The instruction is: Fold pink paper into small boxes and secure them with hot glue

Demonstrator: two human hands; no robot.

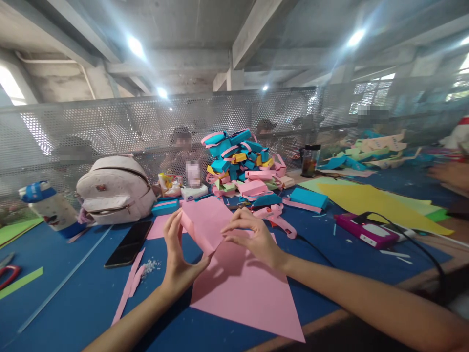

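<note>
A folded piece of pink paper (pixel 207 220) is held up between my two hands above the table. My left hand (pixel 179 254) grips its left side, thumb at the lower corner and fingers along the upper edge. At the right edge, my right hand (pixel 252 239) pinches the paper between thumb and fingertips. Beneath them lies a flat pink sheet (pixel 249 298), partly in shadow. A pink hot glue gun (pixel 276 220) rests just beyond my right hand, its cord trailing right.
A heap of blue, pink and yellow paper pieces (pixel 238 161) rises at the back. Left are a backpack (pixel 115 190), bottle (pixel 53 208), phone (pixel 128 244) and scissors (pixel 8 274). Right are yellow sheets (pixel 377 205) and a purple box with a cable (pixel 366 232). A co-worker's hand (pixel 450 173) is blurred.
</note>
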